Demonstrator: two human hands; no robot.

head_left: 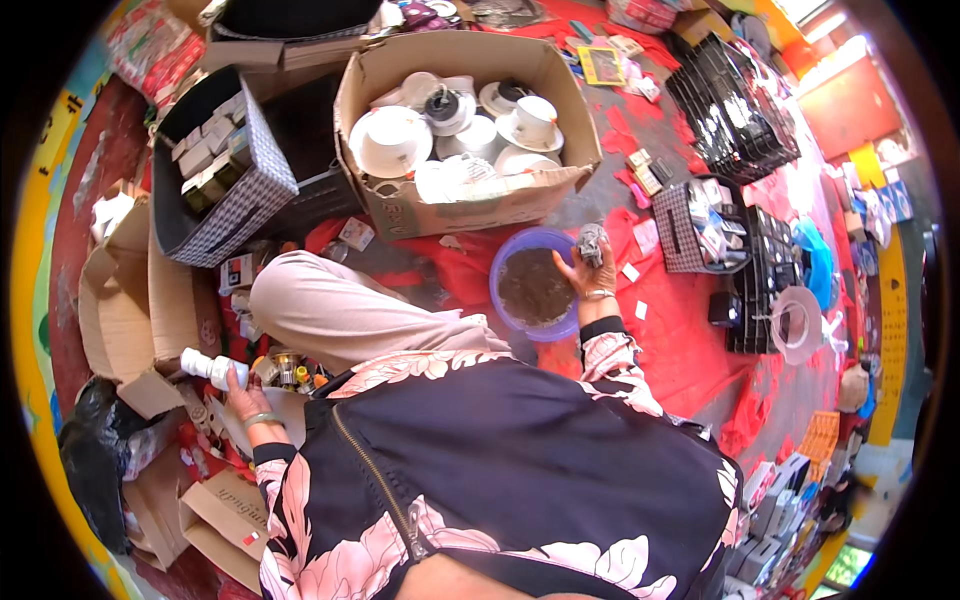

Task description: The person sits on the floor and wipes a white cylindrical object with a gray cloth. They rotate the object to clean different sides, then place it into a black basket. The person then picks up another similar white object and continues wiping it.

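On the left, my left hand [244,402] is closed around the wide end of a white bulb-shaped piece [212,368]. Its narrower, ridged end points away to the left, and its exact kind is hard to make out. My right hand [592,278] grips a crumpled grey rag [591,243] at the right rim of a purple basin [567,326]. Murky brown water [535,287] fills much of that basin. Beyond my bent leg, a large cardboard box [460,218] holds several white round light fittings [390,142].
Left of the box stands a checked fabric bin [240,195] with small boxes inside. Cardboard boxes [130,290] and a black plastic bag [92,440] lie at the left. Black crates [725,110] and another checked bin [680,230] line the right, around red cloth [660,340].
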